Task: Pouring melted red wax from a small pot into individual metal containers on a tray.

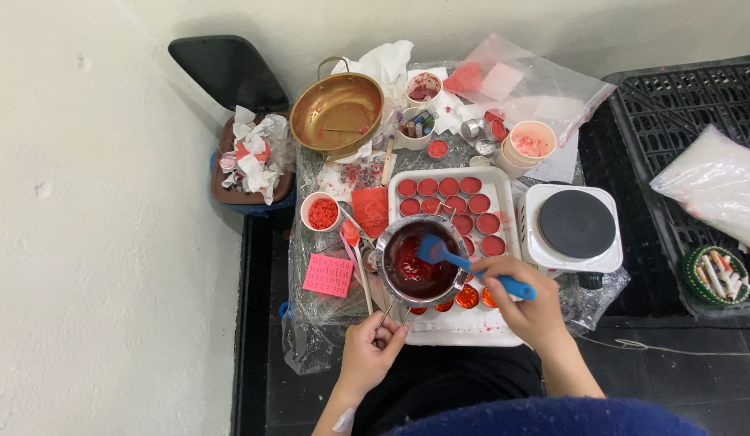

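Holding the small metal pot point(415, 262) by its handle in our closed left hand point(371, 351), we grip the blue spatula point(464, 265) in our right hand point(524, 303); scrape steadily, keeping the pot over the white tray point(504, 182) just beyond both hands.

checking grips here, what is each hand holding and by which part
Left hand holds the small metal pot by its handle; right hand holds the blue spatula by its handle.

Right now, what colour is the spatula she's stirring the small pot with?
Blue: the spatula has a blue blade and handle, seen clearly in the head view.
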